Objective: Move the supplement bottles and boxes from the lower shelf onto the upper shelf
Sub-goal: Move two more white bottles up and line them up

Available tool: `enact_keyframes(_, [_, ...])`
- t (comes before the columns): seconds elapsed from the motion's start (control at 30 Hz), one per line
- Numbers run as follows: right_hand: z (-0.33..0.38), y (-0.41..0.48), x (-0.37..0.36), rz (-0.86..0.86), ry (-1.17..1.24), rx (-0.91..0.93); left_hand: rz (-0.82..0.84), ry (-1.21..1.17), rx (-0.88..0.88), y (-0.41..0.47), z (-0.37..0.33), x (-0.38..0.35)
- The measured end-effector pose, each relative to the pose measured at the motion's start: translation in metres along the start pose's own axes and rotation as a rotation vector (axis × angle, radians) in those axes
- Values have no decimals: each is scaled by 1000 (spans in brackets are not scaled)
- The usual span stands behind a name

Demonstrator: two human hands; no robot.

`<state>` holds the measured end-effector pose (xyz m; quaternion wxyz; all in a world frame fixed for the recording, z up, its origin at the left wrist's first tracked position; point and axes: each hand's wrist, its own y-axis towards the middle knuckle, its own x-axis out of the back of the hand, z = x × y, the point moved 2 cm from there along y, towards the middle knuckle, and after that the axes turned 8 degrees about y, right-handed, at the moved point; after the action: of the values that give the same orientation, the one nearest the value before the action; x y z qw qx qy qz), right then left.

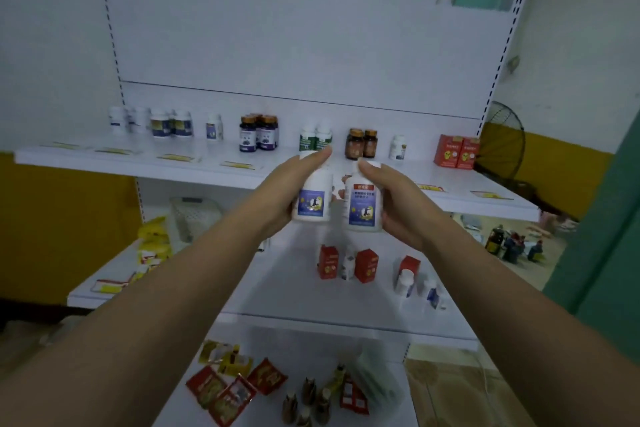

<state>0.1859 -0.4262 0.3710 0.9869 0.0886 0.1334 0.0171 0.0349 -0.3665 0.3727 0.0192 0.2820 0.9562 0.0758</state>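
White bottle [313,199] clasped in left grip [277,191]; twin bottle [362,206] clasped in right grip [394,204], side by side.

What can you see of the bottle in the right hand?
The bottle is white, plastic by its look, with a white cap and a blue-purple label under a red band. It is upright in the air, before the front edge of the upper shelf. The right hand grips it from its side, thumb by the cap. A second bottle, in the left hand, is close beside it; contact unclear.
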Motion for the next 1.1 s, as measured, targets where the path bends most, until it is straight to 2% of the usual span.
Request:
enact_keyframes(0.27, [4,4,-34,40,-21,17,-34,34,-32,-27,-19,21])
enact_keyframes(0.43, [4,36,-61,124,-15,6,-148,49,-25,-38,-27,56])
enact_keyframes(0.6, [-4,79,-119,274,-1,-16,-306,56,-31,-56,-40,118])
enact_keyframes(0.9, [-56,170,-236,341,23,-28,-438,90,-28,-71,-50,253])
enact_keyframes(1.1, [-79,234,-294,301,10,9,-377,156,-54,-46,-54,343])
